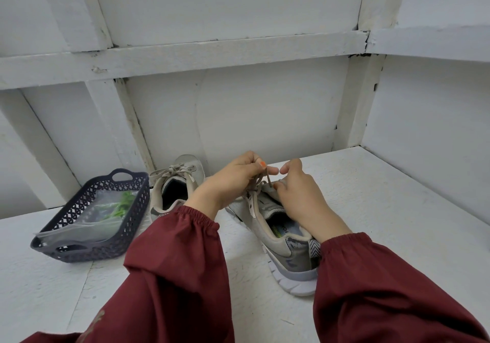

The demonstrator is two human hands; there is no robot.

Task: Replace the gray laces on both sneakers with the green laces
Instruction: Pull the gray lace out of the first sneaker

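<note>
Two sneakers (175,191) (286,247), one basket (134,210), one plastic bag (87,223), two hands (233,180) (299,196)

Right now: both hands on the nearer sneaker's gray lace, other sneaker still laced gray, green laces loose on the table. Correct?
One thing off: the head view shows the green laces in a clear bag inside the dark basket, not loose on the table. The rest holds: left hand and right hand pinch the gray lace of the nearer sneaker; the other sneaker is laced gray.

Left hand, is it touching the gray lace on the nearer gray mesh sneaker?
Touching. The head view shows the left hand pinching the gray lace between thumb and fingertips, just above the nearer gray mesh sneaker.
</note>
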